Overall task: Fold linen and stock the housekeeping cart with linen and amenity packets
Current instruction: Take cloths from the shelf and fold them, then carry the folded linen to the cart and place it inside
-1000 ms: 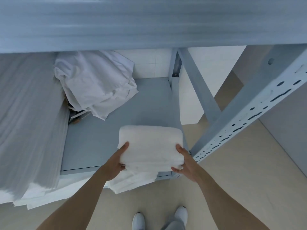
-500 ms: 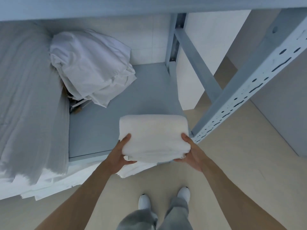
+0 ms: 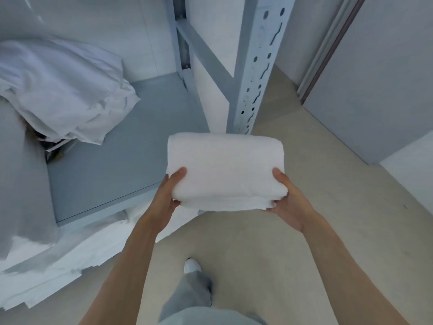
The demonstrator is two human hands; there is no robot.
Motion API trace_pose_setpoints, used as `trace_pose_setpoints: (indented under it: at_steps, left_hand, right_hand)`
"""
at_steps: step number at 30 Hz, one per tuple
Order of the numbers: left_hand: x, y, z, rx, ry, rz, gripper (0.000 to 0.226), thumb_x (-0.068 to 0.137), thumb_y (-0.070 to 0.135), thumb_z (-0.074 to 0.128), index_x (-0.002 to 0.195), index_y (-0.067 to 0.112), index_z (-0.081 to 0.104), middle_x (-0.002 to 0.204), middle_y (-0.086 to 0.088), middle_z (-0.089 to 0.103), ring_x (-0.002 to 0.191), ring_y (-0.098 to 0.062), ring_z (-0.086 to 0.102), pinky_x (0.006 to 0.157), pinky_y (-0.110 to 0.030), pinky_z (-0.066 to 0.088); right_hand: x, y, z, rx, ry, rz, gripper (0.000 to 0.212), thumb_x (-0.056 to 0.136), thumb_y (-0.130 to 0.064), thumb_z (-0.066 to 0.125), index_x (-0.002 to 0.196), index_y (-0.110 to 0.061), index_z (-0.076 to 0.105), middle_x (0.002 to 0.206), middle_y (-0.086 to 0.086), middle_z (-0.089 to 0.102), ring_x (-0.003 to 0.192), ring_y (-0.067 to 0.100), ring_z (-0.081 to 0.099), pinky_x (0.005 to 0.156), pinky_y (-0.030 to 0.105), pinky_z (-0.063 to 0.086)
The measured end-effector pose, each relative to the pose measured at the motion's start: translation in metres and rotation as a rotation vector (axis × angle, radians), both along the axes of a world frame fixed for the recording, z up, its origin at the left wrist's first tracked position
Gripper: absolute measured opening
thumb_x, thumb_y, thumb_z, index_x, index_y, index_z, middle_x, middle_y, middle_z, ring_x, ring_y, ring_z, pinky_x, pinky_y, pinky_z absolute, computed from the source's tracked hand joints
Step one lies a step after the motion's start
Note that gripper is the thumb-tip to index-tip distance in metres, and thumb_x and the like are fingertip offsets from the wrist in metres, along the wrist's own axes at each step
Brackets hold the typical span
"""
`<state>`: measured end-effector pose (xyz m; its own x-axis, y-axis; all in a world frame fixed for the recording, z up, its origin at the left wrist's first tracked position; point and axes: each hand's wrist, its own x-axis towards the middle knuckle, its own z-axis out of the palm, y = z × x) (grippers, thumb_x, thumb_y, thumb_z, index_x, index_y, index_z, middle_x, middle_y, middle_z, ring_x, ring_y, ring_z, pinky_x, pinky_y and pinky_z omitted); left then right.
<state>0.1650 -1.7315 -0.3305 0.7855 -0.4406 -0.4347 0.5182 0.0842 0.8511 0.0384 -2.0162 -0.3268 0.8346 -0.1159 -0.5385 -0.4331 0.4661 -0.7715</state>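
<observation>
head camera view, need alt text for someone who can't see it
Seen from above, a person's left hand and right hand hold a folded stack of white towels by its two ends, above the beige floor. To the left, a grey metal shelf carries a crumpled pile of white sheets. One white shoe shows below.

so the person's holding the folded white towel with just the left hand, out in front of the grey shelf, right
Not quite: the head view shows both hands on it. The left hand grips one end of the folded white towel and the right hand the other. It is held in front of the grey shelf.
</observation>
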Motion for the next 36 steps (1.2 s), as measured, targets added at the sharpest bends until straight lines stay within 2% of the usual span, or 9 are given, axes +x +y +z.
trace_pose_setpoints:
  at_steps: [5, 12, 17, 20, 22, 26, 29, 33, 36]
  left_hand:
    - [-0.063, -0.061, 0.039, -0.007, -0.060, -0.062, 0.061, 0.082, 0.059, 0.069, 0.136, 0.034, 0.056, 0.131, 0.013, 0.065, 0.120, -0.009, 0.061, 0.097, -0.037, 0.046]
    - [-0.151, -0.143, 0.068, 0.007, -0.053, -0.146, 0.055, 0.084, 0.056, 0.068, 0.133, 0.032, 0.058, 0.123, 0.012, 0.070, 0.111, -0.008, 0.067, 0.090, -0.033, 0.048]
    - [-0.168, -0.191, 0.082, 0.017, -0.098, -0.201, 0.063, 0.079, 0.063, 0.070, 0.134, 0.034, 0.057, 0.125, 0.011, 0.069, 0.117, -0.014, 0.065, 0.102, -0.041, 0.047]
    - [-0.161, -0.221, 0.092, 0.016, -0.130, -0.205, 0.062, 0.078, 0.066, 0.069, 0.130, 0.034, 0.061, 0.126, 0.010, 0.069, 0.123, -0.019, 0.061, 0.113, -0.049, 0.037]
    - [-0.152, -0.245, 0.097, -0.006, -0.147, -0.201, 0.060, 0.079, 0.065, 0.069, 0.130, 0.034, 0.062, 0.126, 0.011, 0.068, 0.122, -0.015, 0.062, 0.113, -0.047, 0.038]
    - [-0.123, -0.298, 0.103, -0.049, -0.192, -0.168, 0.057, 0.082, 0.060, 0.068, 0.132, 0.033, 0.060, 0.125, 0.011, 0.069, 0.119, -0.013, 0.063, 0.100, -0.036, 0.046]
    - [-0.089, -0.348, 0.104, -0.077, -0.202, -0.140, 0.052, 0.086, 0.056, 0.065, 0.132, 0.034, 0.059, 0.125, 0.013, 0.069, 0.116, -0.009, 0.064, 0.094, -0.032, 0.046]
    - [-0.029, -0.423, 0.111, -0.116, -0.201, -0.119, 0.051, 0.088, 0.052, 0.063, 0.134, 0.032, 0.057, 0.124, 0.012, 0.069, 0.116, -0.009, 0.064, 0.098, -0.033, 0.046]
    - [0.017, -0.473, 0.122, -0.120, -0.212, -0.113, 0.049, 0.085, 0.053, 0.064, 0.130, 0.035, 0.059, 0.121, 0.014, 0.070, 0.114, -0.008, 0.065, 0.096, -0.032, 0.047]
  right_hand:
    - [-0.082, -0.052, 0.032, -0.003, -0.091, -0.052, 0.050, 0.085, -0.063, 0.063, 0.127, -0.036, 0.066, 0.134, -0.002, 0.064, 0.121, 0.022, 0.063, 0.101, 0.049, 0.045]
    - [-0.187, -0.112, 0.056, 0.001, -0.102, -0.197, 0.047, 0.078, -0.064, 0.070, 0.117, -0.038, 0.071, 0.131, -0.001, 0.066, 0.118, 0.024, 0.065, 0.093, 0.047, 0.051]
    - [-0.215, -0.155, 0.071, -0.002, -0.125, -0.254, 0.046, 0.079, -0.063, 0.070, 0.117, -0.039, 0.070, 0.130, 0.000, 0.067, 0.117, 0.025, 0.065, 0.089, 0.046, 0.055]
    - [-0.212, -0.183, 0.078, -0.024, -0.149, -0.270, 0.052, 0.080, -0.064, 0.069, 0.124, -0.037, 0.066, 0.132, -0.001, 0.066, 0.119, 0.024, 0.064, 0.102, 0.052, 0.048]
    - [-0.205, -0.205, 0.082, -0.037, -0.176, -0.279, 0.056, 0.081, -0.062, 0.068, 0.129, -0.035, 0.062, 0.132, -0.001, 0.065, 0.120, 0.024, 0.063, 0.104, 0.054, 0.046]
    - [-0.175, -0.258, 0.090, -0.054, -0.230, -0.287, 0.055, 0.086, -0.058, 0.064, 0.134, -0.030, 0.060, 0.134, 0.002, 0.064, 0.121, 0.026, 0.063, 0.095, 0.048, 0.050]
    - [-0.141, -0.307, 0.095, -0.090, -0.246, -0.286, 0.053, 0.088, -0.055, 0.062, 0.132, -0.025, 0.062, 0.132, 0.006, 0.065, 0.105, 0.024, 0.068, 0.079, 0.039, 0.054]
    - [-0.080, -0.379, 0.107, -0.133, -0.235, -0.293, 0.059, 0.086, -0.053, 0.063, 0.133, -0.018, 0.061, 0.127, 0.010, 0.066, 0.091, 0.025, 0.064, 0.081, 0.042, 0.043]
    - [-0.031, -0.429, 0.119, -0.143, -0.238, -0.297, 0.056, 0.087, -0.053, 0.062, 0.132, -0.019, 0.062, 0.133, 0.012, 0.063, 0.102, 0.029, 0.059, 0.085, 0.046, 0.040]
